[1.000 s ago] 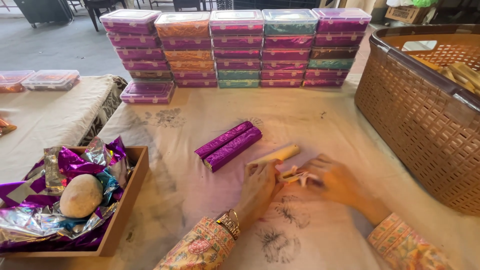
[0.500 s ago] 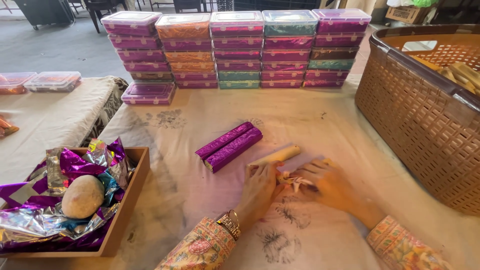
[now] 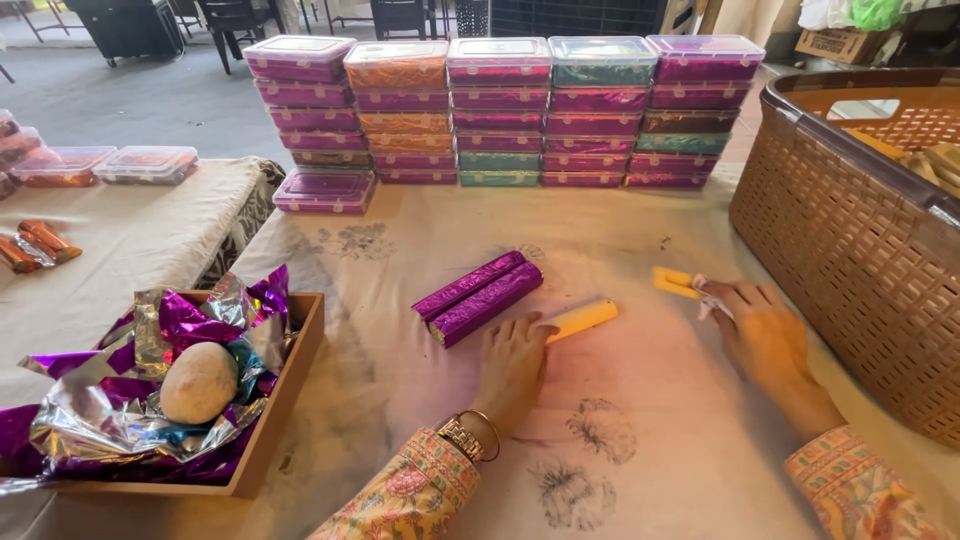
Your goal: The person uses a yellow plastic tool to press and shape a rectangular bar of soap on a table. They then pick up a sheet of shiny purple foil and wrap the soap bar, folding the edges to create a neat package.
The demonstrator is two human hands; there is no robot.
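Lower centre: left hand (image 3: 512, 368) lies flat, palm down, fingertips touching a smooth yellow stick (image 3: 582, 320). Right hand (image 3: 762, 335), lower right, pinches another yellow stick (image 3: 675, 282). Mid-frame, two shiny purple foil rolls (image 3: 478, 298). Right edge, brown lattice basket (image 3: 850, 250). Top, stacked lidded boxes (image 3: 500, 110).

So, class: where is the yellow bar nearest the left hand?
In the head view, the yellow bar lies mid-table by the left hand, just right of the two purple foil rolls.

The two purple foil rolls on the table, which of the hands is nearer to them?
Left. The left hand lies flat just right of and below the purple foil rolls, nearly touching them. The right hand is far off to the right, by the brown basket.
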